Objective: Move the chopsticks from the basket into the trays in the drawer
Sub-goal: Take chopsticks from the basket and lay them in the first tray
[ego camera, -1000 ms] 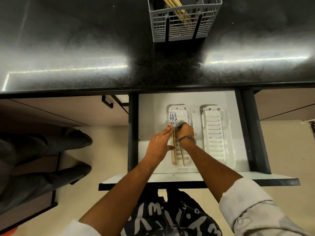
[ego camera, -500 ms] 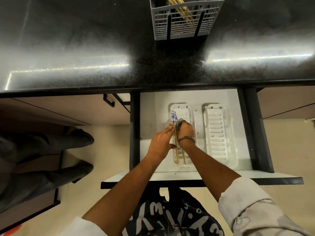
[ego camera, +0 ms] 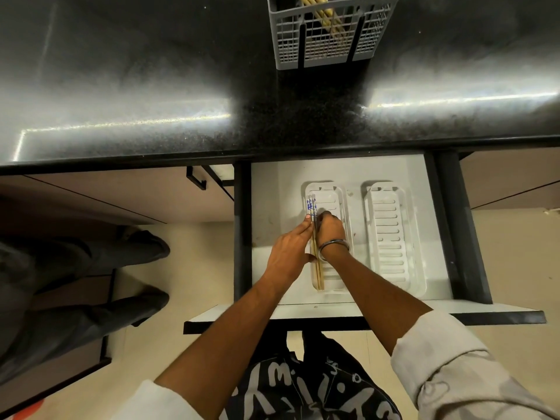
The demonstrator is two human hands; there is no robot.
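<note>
A pair of wooden chopsticks (ego camera: pixel 317 268) with blue-and-white patterned tops lies lengthwise along the left side of the left white slotted tray (ego camera: pixel 333 201) in the open drawer (ego camera: pixel 272 192). My left hand (ego camera: pixel 289 253) presses against the pair from the left. My right hand (ego camera: pixel 331 234), with a metal bangle at the wrist, pinches them from the right. The right white tray (ego camera: pixel 391 237) holds nothing. A grey wire basket (ego camera: pixel 330 34) on the black counter holds more wooden chopsticks (ego camera: pixel 324 16).
The glossy black counter (ego camera: pixel 151 71) spans the top of the view. The drawer's front panel (ego camera: pixel 363 313) juts toward me. Another person's legs and dark shoes (ego camera: pixel 136 247) stand on the floor at left. A cabinet handle (ego camera: pixel 197 181) shows left of the drawer.
The two chopsticks, slightly spread before, now lie tight together and parallel at the tray's left side. Both hands stayed on them with only small shifts.
</note>
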